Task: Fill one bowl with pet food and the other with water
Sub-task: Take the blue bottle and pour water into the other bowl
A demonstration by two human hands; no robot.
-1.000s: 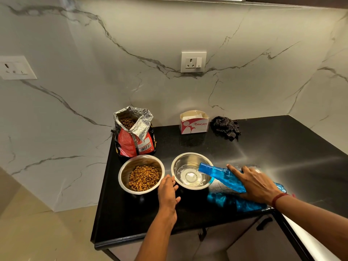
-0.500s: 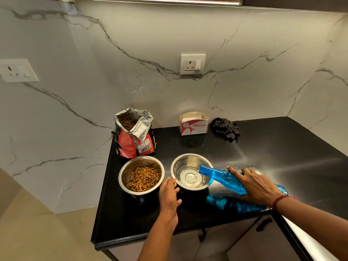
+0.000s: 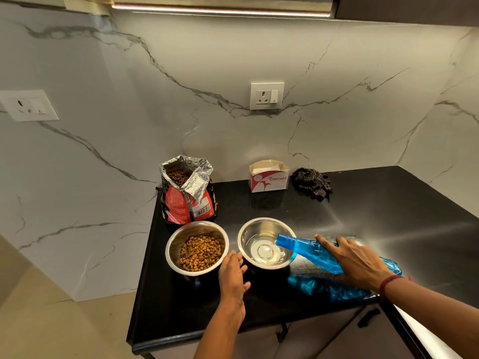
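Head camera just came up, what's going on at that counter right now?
A person is filling two steel bowls. The left bowl already holds pet food from the open bag behind it. The right hand tips a blue bottle over the right bowl, which has some water in it. The left hand rests at that bowl's near rim.

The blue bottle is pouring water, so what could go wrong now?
The blue bottle lies nearly flat with only its mouth over the water bowl's rim, so water might splash onto the black counter. The left hand steadies that bowl beside the food bowl; a nudge could wet the kibble.
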